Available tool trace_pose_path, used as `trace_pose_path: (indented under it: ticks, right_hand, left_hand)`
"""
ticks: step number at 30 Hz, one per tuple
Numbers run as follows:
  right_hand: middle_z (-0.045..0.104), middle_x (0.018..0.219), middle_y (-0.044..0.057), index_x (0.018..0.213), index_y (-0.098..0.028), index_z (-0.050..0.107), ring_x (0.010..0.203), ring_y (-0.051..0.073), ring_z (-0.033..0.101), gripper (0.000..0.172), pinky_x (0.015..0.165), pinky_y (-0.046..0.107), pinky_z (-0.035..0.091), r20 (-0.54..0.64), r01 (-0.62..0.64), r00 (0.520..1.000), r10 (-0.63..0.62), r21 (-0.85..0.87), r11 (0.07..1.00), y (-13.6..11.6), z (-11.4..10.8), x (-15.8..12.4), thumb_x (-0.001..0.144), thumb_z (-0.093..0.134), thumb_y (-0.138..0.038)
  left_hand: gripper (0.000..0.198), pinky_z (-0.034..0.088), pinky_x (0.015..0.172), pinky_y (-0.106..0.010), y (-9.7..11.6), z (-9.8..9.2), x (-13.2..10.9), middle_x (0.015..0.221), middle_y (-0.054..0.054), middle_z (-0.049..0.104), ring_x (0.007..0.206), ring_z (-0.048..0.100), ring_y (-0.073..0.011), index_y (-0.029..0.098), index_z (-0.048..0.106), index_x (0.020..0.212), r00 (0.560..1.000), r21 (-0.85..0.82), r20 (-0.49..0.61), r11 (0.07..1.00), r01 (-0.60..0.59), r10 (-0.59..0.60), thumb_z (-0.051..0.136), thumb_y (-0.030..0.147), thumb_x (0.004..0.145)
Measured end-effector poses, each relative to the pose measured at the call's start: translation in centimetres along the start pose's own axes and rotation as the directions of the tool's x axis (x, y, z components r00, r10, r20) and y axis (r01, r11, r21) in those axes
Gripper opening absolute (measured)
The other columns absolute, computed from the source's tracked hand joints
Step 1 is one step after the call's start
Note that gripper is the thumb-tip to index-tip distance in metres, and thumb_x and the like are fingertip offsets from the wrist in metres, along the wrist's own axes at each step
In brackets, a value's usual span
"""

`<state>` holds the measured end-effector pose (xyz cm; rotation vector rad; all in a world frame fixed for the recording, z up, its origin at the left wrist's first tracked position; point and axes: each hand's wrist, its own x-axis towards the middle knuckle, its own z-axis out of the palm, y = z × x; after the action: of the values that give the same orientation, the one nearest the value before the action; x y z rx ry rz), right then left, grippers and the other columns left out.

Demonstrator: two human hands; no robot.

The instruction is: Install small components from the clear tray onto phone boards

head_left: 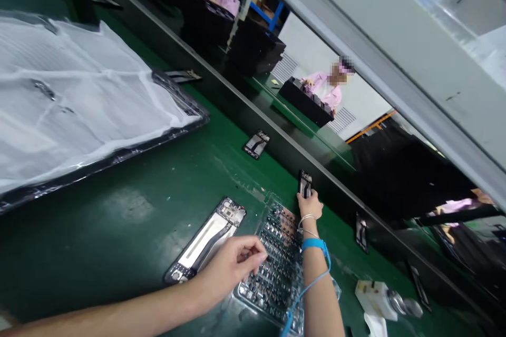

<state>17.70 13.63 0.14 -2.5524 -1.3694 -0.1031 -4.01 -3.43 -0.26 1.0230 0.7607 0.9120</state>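
Hovering over the near half of the clear plastic blister tray of small dark metal parts (pixel 276 274), the left hand (pixel 231 266) has thumb and fingertips pinched narrow; can't tell if a part sits between them. Tray lies near the front edge of the green bench top (pixel 130 221), right of centre. Just beside its left side, a black phone mid-frame with a pale strip down its middle (pixel 205 239) lies flat.

The right hand (pixel 310 206), blue corded wrist strap (pixel 314 245) on the wrist, is past the tray's far end, fingers closed on a small black rectangular phone part (pixel 305 184), upright at the bench's back edge against the dark rail (pixel 294 143). Part looks light, thin, stiff, probably fragile; side edges are the place to grip. Tray parts likely tiny and easy to scatter.

White block with a metal roller (pixel 377 297) sits toward the right front corner. Second small black phone piece (pixel 256 144) lies further along the back edge. Large black tray under a white foam sheet (pixel 79 100) fills the left back. Beyond the rail, a person in a pink top (pixel 322 89) works at black bins.
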Motion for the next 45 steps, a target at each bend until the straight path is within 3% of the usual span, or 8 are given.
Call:
trace_pose_path:
  ticks: [7,12,16,20,25,32,36,45]
  right_hand:
    - [0.061,0.110,0.003,0.131,-0.025,0.038,0.103,0.020,0.054,0.065,0.089,0.032,0.043,-0.118,0.257,0.965,-0.236,0.210,0.943,2.8,-4.9,-8.0,0.073,0.065,-0.039]
    - [0.055,0.120,0.013,0.123,-0.019,0.051,0.104,0.029,0.051,0.060,0.083,0.043,0.044,-0.319,0.628,0.777,-0.542,0.451,0.634,7.5,-5.4,-20.3,0.069,0.069,-0.038]
    - [0.066,0.094,0.008,0.133,-0.018,0.040,0.073,0.019,0.061,0.056,0.058,0.028,0.048,0.034,0.130,0.962,-0.270,0.815,0.565,9.2,-5.1,-23.5,0.085,0.048,-0.046]
    - [0.068,0.096,0.006,0.103,-0.018,0.064,0.086,0.018,0.062,0.032,0.069,0.025,0.048,0.263,-0.236,0.965,0.003,0.860,0.453,9.1,-4.4,-23.6,0.083,0.054,-0.040]
    - [0.065,0.079,0.001,0.086,-0.018,0.063,0.069,0.013,0.057,0.024,0.063,0.022,0.046,0.321,-0.303,0.946,-0.036,0.921,0.247,8.4,-4.3,-24.2,0.080,0.058,-0.041]
    - [0.057,0.063,-0.003,0.075,-0.019,0.059,0.056,0.011,0.050,0.025,0.055,0.020,0.041,0.336,-0.312,0.940,-0.058,0.916,0.253,8.3,-5.3,-23.7,0.080,0.058,-0.043]
    - [0.061,0.064,-0.004,0.078,-0.022,0.060,0.057,0.011,0.053,0.019,0.056,0.019,0.041,0.433,-0.421,0.890,-0.141,0.901,0.107,7.7,-5.6,-23.9,0.081,0.058,-0.040]
    - [0.058,0.067,-0.003,0.075,-0.019,0.062,0.064,0.011,0.048,0.022,0.061,0.018,0.041,0.433,-0.407,0.886,-0.165,0.897,0.171,7.4,-5.4,-25.1,0.077,0.063,-0.041]
  left_hand:
    - [0.024,0.041,0.048,-0.018,0.0,-0.5,0.6,0.091,-0.005,0.055,0.072,0.053,-0.0140,0.016,0.054,0.071,0.996,-0.146,-0.045,0.986,-0.081,0.075,0.057,0.037,0.081]
    - [0.027,0.049,0.058,-0.022,0.5,-0.9,0.8,0.077,-0.003,0.058,0.068,0.056,-0.0141,0.015,0.054,0.070,0.997,-0.201,-0.053,0.977,-0.065,0.056,0.061,0.039,0.080]
    - [0.033,0.033,0.034,-0.015,-0.8,0.1,-0.3,0.053,0.008,0.039,0.039,0.035,-0.0061,0.015,0.053,0.073,0.978,-0.044,0.174,0.991,0.126,-0.116,0.060,0.047,0.077]
    - [0.019,0.043,0.053,-0.020,-1.1,1.3,-2.0,0.067,0.003,0.056,0.057,0.051,-0.0113,0.016,0.061,0.073,0.935,0.222,0.326,0.973,0.070,-0.141,0.059,0.033,0.080]
    - [0.013,0.040,0.081,-0.027,-1.0,2.1,-2.9,0.080,-0.001,0.070,0.082,0.059,-0.0184,0.021,0.071,0.075,0.978,0.393,0.210,0.917,-0.072,-0.013,0.060,0.025,0.081]
    - [0.017,0.044,0.066,-0.025,-2.4,1.5,-2.3,0.072,-0.002,0.066,0.069,0.058,-0.0173,0.017,0.070,0.071,0.971,0.154,0.214,0.985,0.077,-0.109,0.064,0.032,0.077]
    - [0.012,0.042,0.088,-0.032,-0.6,0.4,-1.6,0.109,-0.007,0.059,0.099,0.055,-0.0214,0.018,0.067,0.071,0.992,0.212,0.086,0.971,-0.112,0.096,0.060,0.024,0.079]
    - [0.021,0.041,0.092,-0.039,0.1,-0.6,-1.9,0.111,-0.013,0.062,0.113,0.050,-0.0239,0.016,0.063,0.092,0.654,0.676,0.347,0.304,-0.671,0.672,0.053,0.002,0.081]
